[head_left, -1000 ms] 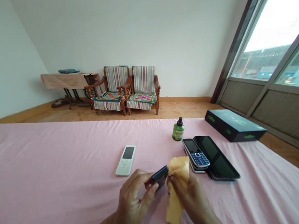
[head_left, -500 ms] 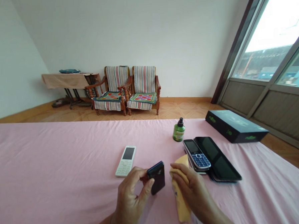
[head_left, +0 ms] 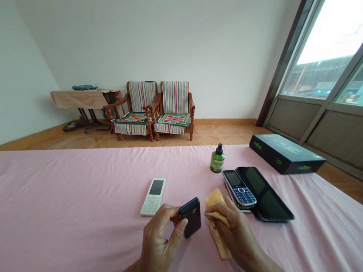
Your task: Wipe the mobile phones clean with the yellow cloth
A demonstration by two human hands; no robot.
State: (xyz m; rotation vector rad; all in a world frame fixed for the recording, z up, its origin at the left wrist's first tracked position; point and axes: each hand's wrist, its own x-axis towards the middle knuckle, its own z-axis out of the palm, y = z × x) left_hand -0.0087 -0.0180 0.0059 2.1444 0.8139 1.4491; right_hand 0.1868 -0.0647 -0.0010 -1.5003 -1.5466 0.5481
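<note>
My left hand [head_left: 158, 244] pinches a small dark mobile phone [head_left: 192, 216] upright between thumb and fingers, its back facing me. My right hand [head_left: 235, 230] grips a crumpled yellow cloth [head_left: 216, 203] just right of that phone, not touching it. Nearest my left hand, a white keypad phone [head_left: 152, 197] lies on the pink sheet [head_left: 66, 199]. Right of the cloth, a silver phone with a blue keypad [head_left: 239, 192] rests against a black touchscreen phone [head_left: 265, 194].
A small green bottle with a black spray top [head_left: 217, 160] stands behind the phones. A black box with green marks [head_left: 287, 153] lies at the sheet's far right. Beyond the sheet's far edge are a tiled floor, two wooden armchairs [head_left: 152, 109] and a window [head_left: 320, 51].
The dark phone has turned more upright, and the cloth has come away from it. My right hand has drawn back to the right, with the cloth bunched more tightly.
</note>
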